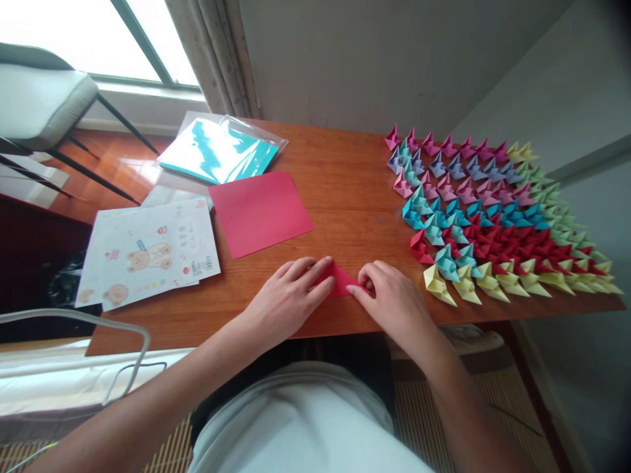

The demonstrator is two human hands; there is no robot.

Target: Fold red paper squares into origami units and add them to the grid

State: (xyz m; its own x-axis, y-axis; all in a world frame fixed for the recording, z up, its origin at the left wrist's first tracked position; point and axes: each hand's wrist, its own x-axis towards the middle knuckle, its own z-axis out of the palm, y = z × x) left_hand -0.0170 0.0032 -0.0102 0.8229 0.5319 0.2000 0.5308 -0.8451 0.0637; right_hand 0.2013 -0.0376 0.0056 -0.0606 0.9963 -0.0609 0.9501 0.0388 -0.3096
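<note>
A small folded piece of red paper (341, 281) lies near the table's front edge, its visible part roughly triangular. My left hand (294, 289) rests over its left side, fingers stretched out and tips on the paper, which hides that end. At the right corner, my right hand (389, 292) pinches the paper between thumb and bent fingers. A flat stack of red paper sheets (261, 213) sits just beyond my left hand. Right of my right hand stand rows of folded paper boats (486, 220) in pink, purple, blue, red, green and yellow.
The wooden table (345, 177) runs along a grey wall. On its left are a clear packet of turquoise paper (221, 151) and a bear-printed paper bag (152, 253). A chair (44, 98) stands by the window; a pale curved tube (142, 335) is at the lower left.
</note>
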